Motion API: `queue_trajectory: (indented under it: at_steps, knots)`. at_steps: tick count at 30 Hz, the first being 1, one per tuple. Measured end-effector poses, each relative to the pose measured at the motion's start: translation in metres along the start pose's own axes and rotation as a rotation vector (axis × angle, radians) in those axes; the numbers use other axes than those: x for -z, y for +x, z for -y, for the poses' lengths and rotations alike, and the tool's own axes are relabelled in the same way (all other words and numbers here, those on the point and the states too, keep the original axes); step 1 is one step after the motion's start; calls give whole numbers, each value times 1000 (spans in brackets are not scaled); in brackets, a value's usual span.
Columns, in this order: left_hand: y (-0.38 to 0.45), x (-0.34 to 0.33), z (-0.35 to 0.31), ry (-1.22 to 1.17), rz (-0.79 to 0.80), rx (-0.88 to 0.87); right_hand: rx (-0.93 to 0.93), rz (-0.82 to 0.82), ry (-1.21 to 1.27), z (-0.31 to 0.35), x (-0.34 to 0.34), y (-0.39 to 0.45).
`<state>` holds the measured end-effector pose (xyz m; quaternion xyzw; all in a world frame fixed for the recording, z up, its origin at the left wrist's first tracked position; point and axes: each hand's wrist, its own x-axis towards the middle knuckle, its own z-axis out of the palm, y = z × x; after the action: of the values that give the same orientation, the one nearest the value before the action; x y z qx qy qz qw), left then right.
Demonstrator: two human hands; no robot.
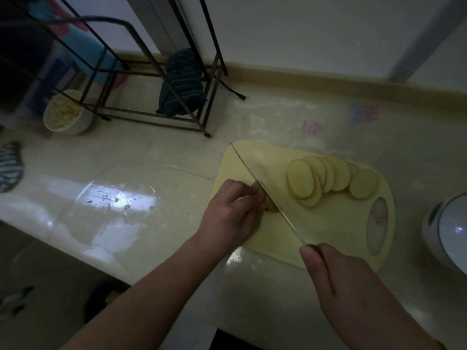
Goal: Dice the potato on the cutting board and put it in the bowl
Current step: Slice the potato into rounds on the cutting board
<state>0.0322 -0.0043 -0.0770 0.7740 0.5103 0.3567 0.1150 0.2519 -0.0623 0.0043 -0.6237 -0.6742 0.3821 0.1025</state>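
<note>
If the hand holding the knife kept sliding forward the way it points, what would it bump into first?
Probably the left hand and the potato piece it holds. The right hand points along the knife toward them, though depth is unclear.

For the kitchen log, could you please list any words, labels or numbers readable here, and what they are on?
No text can be read.
Glass measuring jug: faint printed scale marks, too blurred to read.
Countertop: pink and blue patches, a pattern, no legible lettering.

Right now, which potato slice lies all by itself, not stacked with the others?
The round potato slice at the row's right end, nearest the cutting board handle hole; the others overlap.
</note>
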Motion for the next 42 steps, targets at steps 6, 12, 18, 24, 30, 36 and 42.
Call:
queue_trajectory:
  at_steps: [6,12,18,24,30,36,42]
  knots:
    - [-2,-2,-1,-37,-22,4,-15,-67,-48,-2,8,-31]
    - [-4,-2,1,-11,-8,-15,-35,-4,42,-12,-18,-3]
    - [-4,-2,5,-20,-12,-28,-36,-28,48,-19,-7,-32]
    - [-4,-3,3,-43,-25,-28,-42,7,-72,-25,-18,-29]
    - [-4,-2,1,-40,-21,-29,37,-4,69,-22,-29,3]
    - [-3,-3,0,-23,-38,-32,-14,36,146,-20,-19,7]
    - [-5,-3,2,-4,-33,-21,-306,256,531,-31,11,25]
